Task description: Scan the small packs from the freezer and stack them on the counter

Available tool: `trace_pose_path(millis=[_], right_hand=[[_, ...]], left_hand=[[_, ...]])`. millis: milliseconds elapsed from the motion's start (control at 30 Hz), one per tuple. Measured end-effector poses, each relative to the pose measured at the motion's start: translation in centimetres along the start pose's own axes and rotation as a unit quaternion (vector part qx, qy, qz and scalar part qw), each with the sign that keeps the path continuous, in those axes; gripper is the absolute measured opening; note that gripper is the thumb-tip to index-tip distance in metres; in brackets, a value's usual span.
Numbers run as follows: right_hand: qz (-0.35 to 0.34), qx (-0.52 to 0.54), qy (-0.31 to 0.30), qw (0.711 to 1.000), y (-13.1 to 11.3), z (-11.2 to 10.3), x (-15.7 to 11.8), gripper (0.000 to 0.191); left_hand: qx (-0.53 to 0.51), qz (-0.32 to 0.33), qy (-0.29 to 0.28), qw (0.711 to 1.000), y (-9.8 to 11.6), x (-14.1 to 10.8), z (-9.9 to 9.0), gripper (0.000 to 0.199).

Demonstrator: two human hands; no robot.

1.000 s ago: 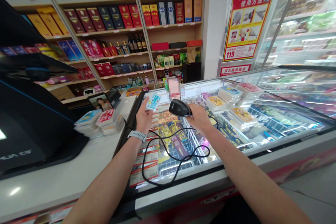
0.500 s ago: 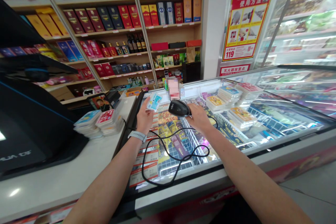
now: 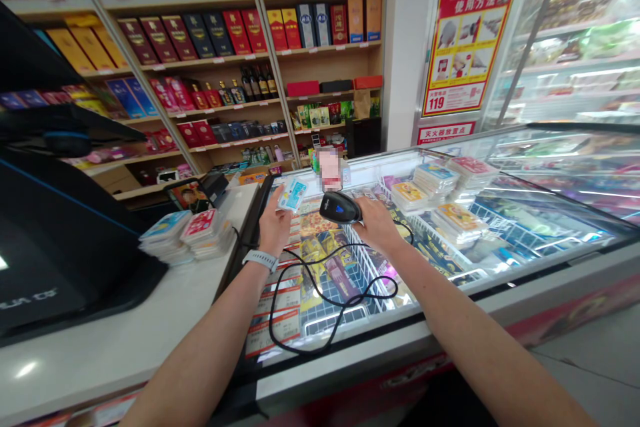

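My left hand [image 3: 275,223], with a grey watch band [image 3: 261,258] on its wrist, grips a small flat white pack with a blue label [image 3: 293,195] by its left edge. My right hand [image 3: 379,223] is wrapped round the handle of a black barcode scanner [image 3: 341,207], whose head points left towards the pack. A blue light shows on the scanner's top. Its black cable [image 3: 334,320] lies in loops on the glass lid of the chest freezer [image 3: 380,321]. Scanner and pack are apart, both above the glass.
Stacked flat packs [image 3: 434,180] stand on the freezer glass at right, with another pile [image 3: 461,221] nearer. Two more stacks [image 3: 206,233] sit on the white counter [image 3: 90,340] beside a black checkout machine [image 3: 60,240]. Shelves of boxes [image 3: 215,33] line the back wall.
A blue light has come on atop the scanner. Both hands keep almost the same position, and the view has shifted very slightly.
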State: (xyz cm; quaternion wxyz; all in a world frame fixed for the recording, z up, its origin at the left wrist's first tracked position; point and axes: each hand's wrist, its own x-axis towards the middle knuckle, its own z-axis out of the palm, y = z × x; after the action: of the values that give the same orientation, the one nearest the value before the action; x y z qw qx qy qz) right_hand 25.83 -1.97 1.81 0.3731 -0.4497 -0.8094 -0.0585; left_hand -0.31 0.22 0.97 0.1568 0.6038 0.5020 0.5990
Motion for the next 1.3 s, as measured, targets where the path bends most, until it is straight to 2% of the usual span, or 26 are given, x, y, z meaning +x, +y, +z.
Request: trace_pose_path(millis=[167, 367, 1100, 1300], right_hand=[[-0.001, 0.002, 0.004, 1.000, -0.1, -0.1, 0.0, 0.029], [-0.012, 0.027, 0.014, 0.999, 0.0, 0.0, 0.1, 0.038], [-0.009, 0.014, 0.016, 1.000, 0.2, 0.2, 0.0, 0.035], [-0.008, 0.010, 0.012, 1.000, 0.1, 0.1, 0.0, 0.034]], left_hand=[[-0.010, -0.001, -0.003, 1.000, 0.3, -0.1, -0.1, 0.072], [-0.004, -0.007, -0.006, 1.000, 0.6, -0.2, -0.2, 0.072], [-0.022, -0.012, 0.008, 1.000, 0.2, -0.4, -0.2, 0.070], [-0.070, -0.027, 0.017, 0.997, 1.4, -0.6, -0.3, 0.070]])
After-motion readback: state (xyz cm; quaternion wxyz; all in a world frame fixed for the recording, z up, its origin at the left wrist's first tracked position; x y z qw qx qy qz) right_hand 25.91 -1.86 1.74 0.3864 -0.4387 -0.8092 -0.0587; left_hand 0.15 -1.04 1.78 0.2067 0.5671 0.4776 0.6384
